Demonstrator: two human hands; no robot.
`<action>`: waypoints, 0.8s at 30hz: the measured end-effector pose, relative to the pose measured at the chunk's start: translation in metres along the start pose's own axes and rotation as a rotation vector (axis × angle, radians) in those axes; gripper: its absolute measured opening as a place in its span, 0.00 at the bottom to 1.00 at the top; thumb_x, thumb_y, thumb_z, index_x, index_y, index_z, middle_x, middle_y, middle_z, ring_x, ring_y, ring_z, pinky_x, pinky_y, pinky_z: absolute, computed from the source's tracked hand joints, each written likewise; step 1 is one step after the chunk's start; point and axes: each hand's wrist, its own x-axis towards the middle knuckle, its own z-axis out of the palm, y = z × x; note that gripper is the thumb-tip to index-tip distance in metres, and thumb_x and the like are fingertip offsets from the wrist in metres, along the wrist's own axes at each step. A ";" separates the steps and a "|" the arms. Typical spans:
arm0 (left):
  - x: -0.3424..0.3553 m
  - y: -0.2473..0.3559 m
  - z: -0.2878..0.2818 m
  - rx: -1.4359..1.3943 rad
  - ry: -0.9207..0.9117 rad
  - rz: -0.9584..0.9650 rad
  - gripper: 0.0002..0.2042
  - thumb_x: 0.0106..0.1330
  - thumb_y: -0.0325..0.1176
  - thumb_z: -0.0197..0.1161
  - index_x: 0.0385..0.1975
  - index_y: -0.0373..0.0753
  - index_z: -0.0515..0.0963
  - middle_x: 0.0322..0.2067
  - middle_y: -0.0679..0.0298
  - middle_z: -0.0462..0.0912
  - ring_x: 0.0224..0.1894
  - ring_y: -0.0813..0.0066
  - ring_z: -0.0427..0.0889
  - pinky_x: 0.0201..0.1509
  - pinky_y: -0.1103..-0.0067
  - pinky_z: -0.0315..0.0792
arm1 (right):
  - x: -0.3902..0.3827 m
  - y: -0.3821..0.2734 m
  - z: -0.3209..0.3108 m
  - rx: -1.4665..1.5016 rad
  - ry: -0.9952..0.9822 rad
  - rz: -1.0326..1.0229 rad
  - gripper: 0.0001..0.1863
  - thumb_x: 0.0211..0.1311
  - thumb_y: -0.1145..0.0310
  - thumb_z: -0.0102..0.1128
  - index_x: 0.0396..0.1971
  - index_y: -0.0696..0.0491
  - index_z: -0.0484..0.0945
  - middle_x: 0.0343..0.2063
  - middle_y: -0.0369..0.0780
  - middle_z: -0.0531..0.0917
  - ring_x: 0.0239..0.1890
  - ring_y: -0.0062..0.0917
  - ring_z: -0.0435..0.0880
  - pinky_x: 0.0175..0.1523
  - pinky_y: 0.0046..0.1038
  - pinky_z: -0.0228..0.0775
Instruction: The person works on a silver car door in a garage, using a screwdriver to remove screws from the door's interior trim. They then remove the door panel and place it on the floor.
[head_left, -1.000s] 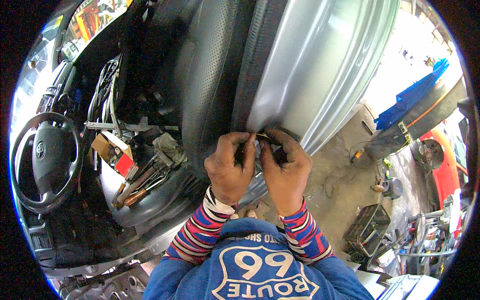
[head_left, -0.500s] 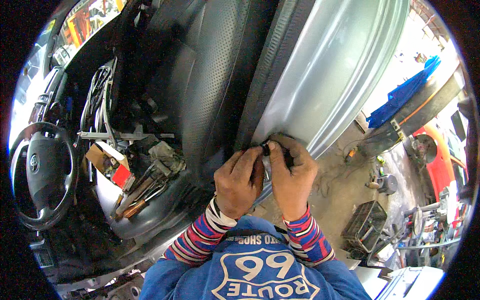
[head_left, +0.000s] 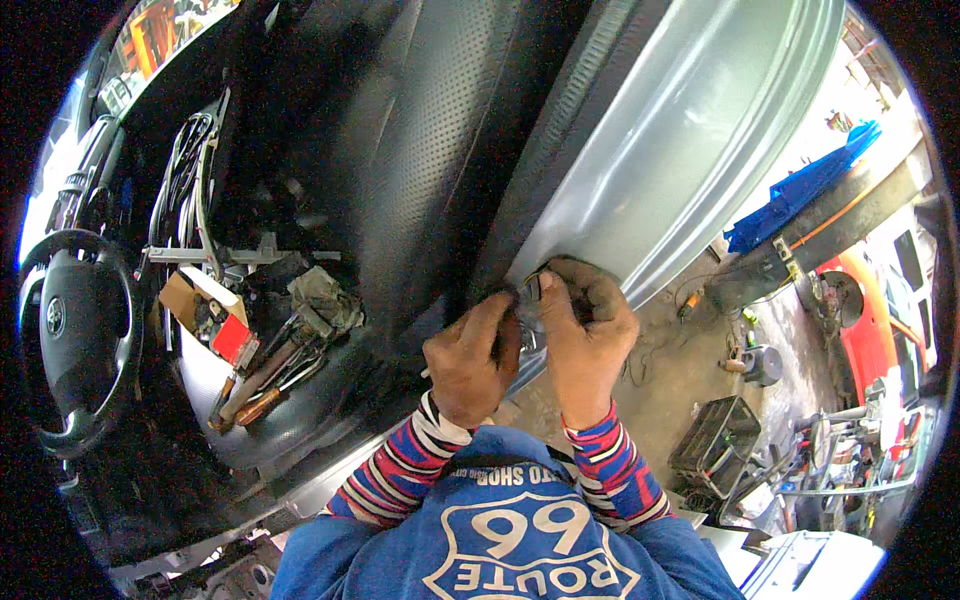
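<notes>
On the head view, my left hand [head_left: 470, 362] and right hand [head_left: 585, 335] press together, both pinching a small dark metal fitting [head_left: 533, 290] against the silver car body panel [head_left: 660, 170], at about six o'clock from its curved edge.

1. A small dark part with a metal glint [head_left: 532, 292] sits pinched between the fingertips of both hands. It is mostly hidden by the fingers, so its exact shape cannot be told.
2. It lies right at the lower edge of the curved silver-grey car body panel [head_left: 680, 150], touching or just beside it, where the panel meets the black ribbed rubber door seal [head_left: 560, 130].
3. The panel is smooth, glossy and runs diagonally from upper right to lower left.
</notes>
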 end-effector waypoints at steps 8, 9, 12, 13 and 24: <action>0.007 0.009 0.009 -0.057 0.005 -0.011 0.14 0.59 0.20 0.67 0.45 0.32 0.80 0.32 0.46 0.85 0.31 0.47 0.86 0.35 0.65 0.79 | 0.006 -0.011 -0.008 -0.087 -0.072 -0.020 0.06 0.62 0.73 0.67 0.35 0.60 0.86 0.30 0.45 0.89 0.32 0.27 0.87 0.40 0.28 0.78; 0.008 0.012 0.008 -0.077 0.010 -0.025 0.13 0.59 0.21 0.67 0.45 0.32 0.80 0.32 0.45 0.85 0.31 0.47 0.86 0.35 0.65 0.79 | 0.006 -0.012 -0.008 -0.082 -0.082 -0.027 0.06 0.62 0.73 0.67 0.35 0.60 0.86 0.30 0.45 0.89 0.32 0.27 0.87 0.39 0.28 0.78; 0.006 0.025 0.002 -0.177 0.002 -0.165 0.12 0.61 0.23 0.68 0.44 0.31 0.81 0.31 0.45 0.84 0.31 0.48 0.86 0.35 0.66 0.79 | 0.006 -0.015 -0.011 -0.066 -0.129 -0.022 0.07 0.63 0.72 0.67 0.36 0.59 0.86 0.30 0.45 0.88 0.31 0.27 0.87 0.39 0.28 0.77; 0.006 0.028 0.001 -0.167 -0.007 -0.223 0.11 0.61 0.24 0.69 0.43 0.30 0.81 0.30 0.45 0.84 0.30 0.48 0.86 0.34 0.66 0.78 | 0.006 -0.015 -0.012 -0.065 -0.154 -0.023 0.07 0.63 0.72 0.67 0.36 0.59 0.86 0.30 0.45 0.88 0.31 0.28 0.87 0.39 0.29 0.77; 0.019 0.026 0.001 -0.129 -0.029 -0.200 0.06 0.64 0.28 0.67 0.37 0.33 0.81 0.27 0.46 0.82 0.27 0.48 0.84 0.30 0.67 0.75 | 0.012 -0.014 -0.019 -0.311 -0.172 -0.300 0.07 0.63 0.73 0.68 0.37 0.60 0.86 0.29 0.44 0.88 0.29 0.25 0.85 0.37 0.26 0.75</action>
